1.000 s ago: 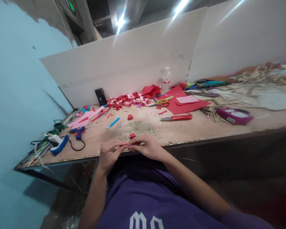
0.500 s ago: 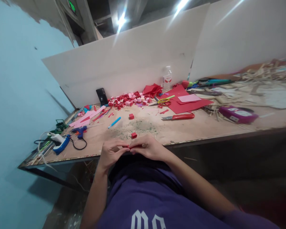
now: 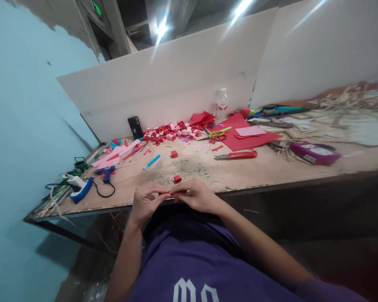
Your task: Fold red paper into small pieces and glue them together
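My left hand (image 3: 146,203) and my right hand (image 3: 194,194) meet at the near edge of the wooden table (image 3: 258,170). Their fingertips pinch a small red paper piece (image 3: 170,192) between them; most of it is hidden by my fingers. Just beyond my hands lies a small red cube (image 3: 177,179). A second red cube (image 3: 174,154) sits further back on the table. Green dust speckles the wood between the two cubes.
A heap of red and pink cubes (image 3: 170,131) lies at the back by a black phone (image 3: 135,127). Also on the table: red paper sheets (image 3: 243,135), scissors (image 3: 214,135), a red cutter (image 3: 237,155), a blue pen (image 3: 151,161), a blue glue gun (image 3: 104,173), a water bottle (image 3: 221,105), a purple tape box (image 3: 315,152).
My hands stay together at the table edge; the fingers shift slightly on the red piece. The view has shifted a little.
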`<state>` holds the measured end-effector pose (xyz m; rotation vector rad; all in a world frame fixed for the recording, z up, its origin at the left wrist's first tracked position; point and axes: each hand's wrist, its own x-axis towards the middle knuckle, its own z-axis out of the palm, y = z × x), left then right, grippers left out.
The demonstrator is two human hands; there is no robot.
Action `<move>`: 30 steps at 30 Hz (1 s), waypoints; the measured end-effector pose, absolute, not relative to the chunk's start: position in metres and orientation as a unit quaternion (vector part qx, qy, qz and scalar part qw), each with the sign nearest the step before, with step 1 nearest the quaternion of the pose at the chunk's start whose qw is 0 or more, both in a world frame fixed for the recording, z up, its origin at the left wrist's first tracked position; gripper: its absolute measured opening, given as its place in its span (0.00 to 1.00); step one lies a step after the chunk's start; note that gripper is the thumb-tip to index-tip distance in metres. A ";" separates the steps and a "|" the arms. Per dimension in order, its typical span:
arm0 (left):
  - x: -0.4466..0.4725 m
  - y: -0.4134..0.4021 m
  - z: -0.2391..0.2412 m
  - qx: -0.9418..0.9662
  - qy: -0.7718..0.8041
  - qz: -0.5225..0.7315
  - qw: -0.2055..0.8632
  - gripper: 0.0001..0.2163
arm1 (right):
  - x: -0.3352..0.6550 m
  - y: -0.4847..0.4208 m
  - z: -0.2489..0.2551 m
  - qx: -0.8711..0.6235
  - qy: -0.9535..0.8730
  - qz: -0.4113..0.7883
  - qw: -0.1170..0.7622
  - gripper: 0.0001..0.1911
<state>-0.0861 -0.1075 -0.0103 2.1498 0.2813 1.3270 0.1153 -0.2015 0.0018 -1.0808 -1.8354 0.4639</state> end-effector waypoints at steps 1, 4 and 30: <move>-0.086 -0.108 -0.010 0.809 0.107 0.497 0.296 0.01 | 0.115 -0.202 0.002 -0.441 -0.746 0.186 0.463 0.11; -0.086 -0.109 -0.010 0.812 0.110 0.492 0.294 0.01 | 0.114 -0.202 0.002 -0.446 -0.737 0.178 0.475 0.09; -0.090 -0.113 -0.002 0.802 0.094 0.432 0.402 0.02 | 0.117 -0.204 0.000 -0.405 -0.755 0.133 0.498 0.08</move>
